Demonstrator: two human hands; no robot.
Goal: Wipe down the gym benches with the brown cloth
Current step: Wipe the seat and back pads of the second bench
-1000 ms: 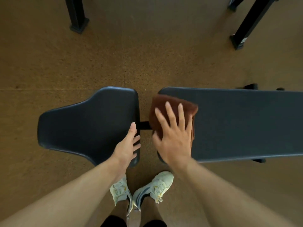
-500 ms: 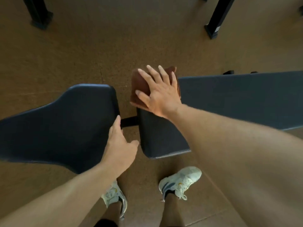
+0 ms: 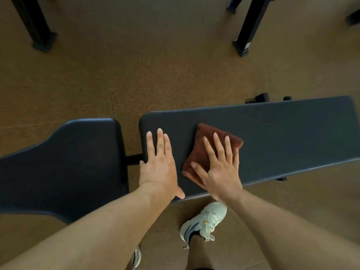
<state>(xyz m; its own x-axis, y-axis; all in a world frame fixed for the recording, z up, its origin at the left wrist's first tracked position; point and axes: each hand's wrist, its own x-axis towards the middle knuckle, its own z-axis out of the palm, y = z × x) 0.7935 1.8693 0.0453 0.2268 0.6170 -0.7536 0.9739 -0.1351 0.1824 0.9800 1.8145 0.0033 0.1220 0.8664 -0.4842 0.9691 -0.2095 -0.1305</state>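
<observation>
Gym floor — speckled brown rubber-type flooring (image 3: pixel 136 75) laid in large tiles with visible seams. A padded workout bench in dark vinyl, with a long back pad (image 3: pixel 282 133) and a separate flared seat pad (image 3: pixel 68 162) joined by a black frame bar (image 3: pixel 133 159), stands in the open. Black steel uprights (image 3: pixel 247 30) with flat foot plates stand on the floor beyond — equipment frames; a white trainer (image 3: pixel 204 221) is planted by the bench.

One head-worn camera is looking steeply down from close above at a bench pad (image 3: pixel 272 137), both forearms, and the brown floor (image 3: pixel 136 75) beyond.
</observation>
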